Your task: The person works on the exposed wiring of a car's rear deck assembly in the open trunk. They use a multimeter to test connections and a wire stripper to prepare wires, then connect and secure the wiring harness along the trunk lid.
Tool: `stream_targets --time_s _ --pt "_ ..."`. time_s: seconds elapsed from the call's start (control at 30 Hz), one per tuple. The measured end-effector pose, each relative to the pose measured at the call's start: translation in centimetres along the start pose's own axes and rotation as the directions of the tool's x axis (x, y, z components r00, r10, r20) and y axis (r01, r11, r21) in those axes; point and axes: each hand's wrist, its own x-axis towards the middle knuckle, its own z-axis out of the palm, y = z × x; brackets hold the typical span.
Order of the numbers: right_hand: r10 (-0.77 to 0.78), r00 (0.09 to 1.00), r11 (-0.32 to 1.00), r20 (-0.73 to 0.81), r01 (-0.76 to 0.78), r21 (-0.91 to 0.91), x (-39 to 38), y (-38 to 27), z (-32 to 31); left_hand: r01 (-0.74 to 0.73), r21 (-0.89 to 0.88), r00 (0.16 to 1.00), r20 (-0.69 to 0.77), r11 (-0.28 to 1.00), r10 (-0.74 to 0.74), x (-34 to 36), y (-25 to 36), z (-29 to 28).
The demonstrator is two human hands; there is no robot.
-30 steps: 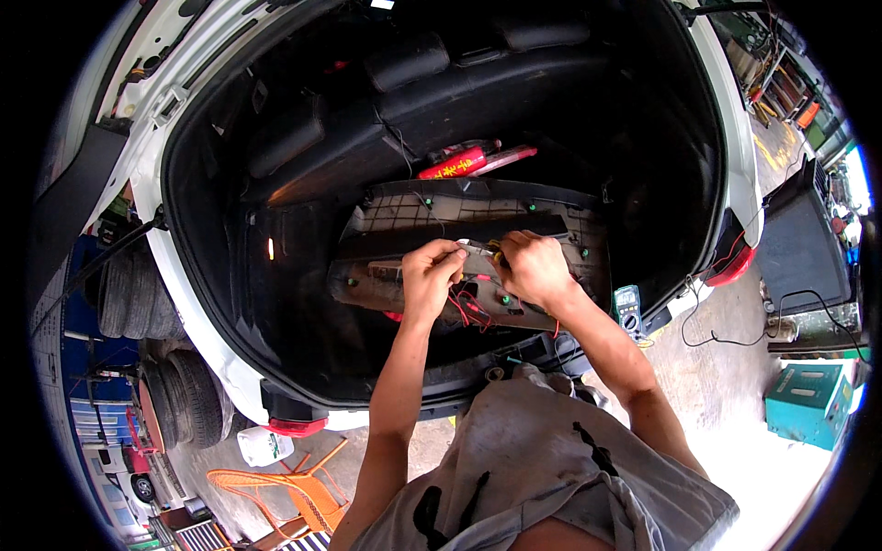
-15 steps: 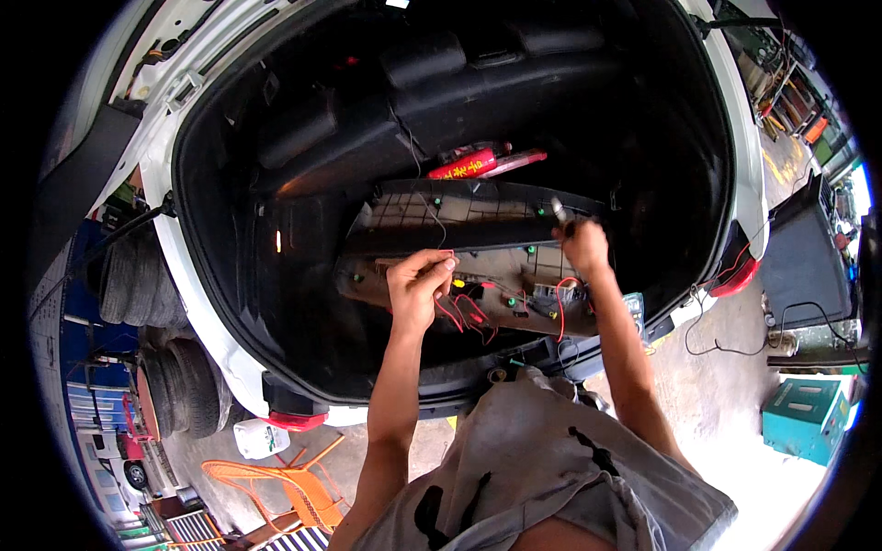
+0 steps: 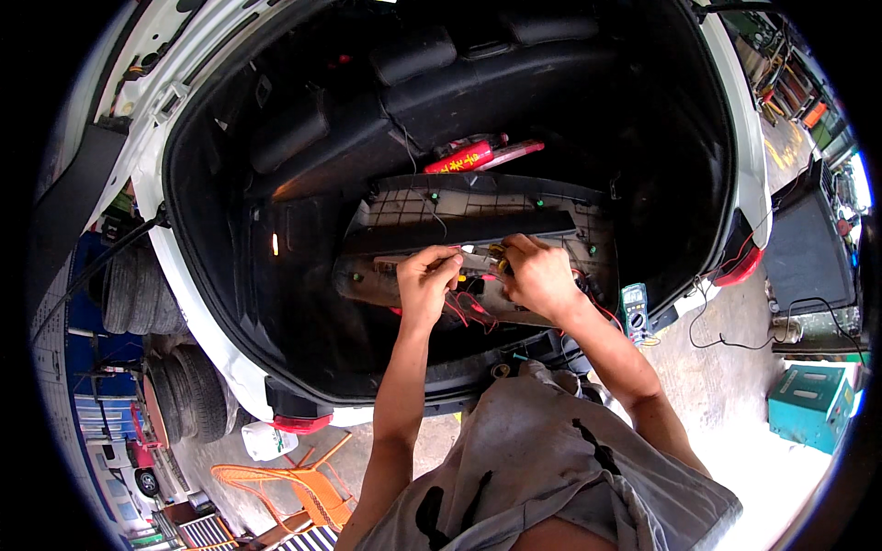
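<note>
My left hand (image 3: 428, 281) is closed in a pinch on a thin wire, its reddish end just showing at the fingertips. Close beside it, my right hand (image 3: 544, 275) grips a small hand tool (image 3: 501, 261) with yellow and dark grips, probably pliers. The tool's bright tip points toward the left fingertips; whether it touches the wire is too small to tell. Both hands are over a dark trim panel (image 3: 469, 202) lying underside up in the car's open boot. Red wires (image 3: 470, 310) loop below the hands, partly hidden.
Behind the panel lies a red cylinder (image 3: 459, 158) with yellow markings. A multimeter (image 3: 635, 310) rests at the boot's right edge. Tyres (image 3: 188, 395) and an orange chair (image 3: 312, 491) stand on the left; a teal box (image 3: 810, 404) sits on the right floor.
My right hand has moved left and down with the tool, from the panel's right side to beside my left hand. My left hand stays nearly in place. The multimeter shows more fully.
</note>
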Motion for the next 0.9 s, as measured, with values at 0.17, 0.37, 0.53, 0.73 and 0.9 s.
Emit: stream_targets --time_s 0.17,0.37,0.53,0.73,0.9 --pt "-0.024 1.0 0.998 -0.019 0.023 -0.05 -0.3 0.6 0.1 0.006 -0.016 1.0 0.01 1.0 -0.006 -0.1 0.3 0.6" --pt "-0.037 0.999 0.997 0.006 0.038 -0.07 -0.1 0.6 -0.1 0.029 0.042 0.998 0.046 0.999 -0.031 -0.2 0.1 1.2" --pt "-0.008 0.999 0.998 0.049 0.011 -0.069 -0.1 0.7 0.0 0.045 0.092 0.998 0.045 0.995 -0.049 -0.3 0.1 1.3" --pt "0.393 0.918 0.918 0.057 -0.388 -0.086 1.4 4.2 -0.7 0.007 0.125 0.996 0.091 0.992 -0.019 -2.1 0.1 0.7" --pt "0.641 0.767 0.766 0.027 -0.638 -0.086 -0.1 14.0 0.4 -0.046 0.006 0.999 0.0 0.999 0.046 -2.6 0.5 -0.9"
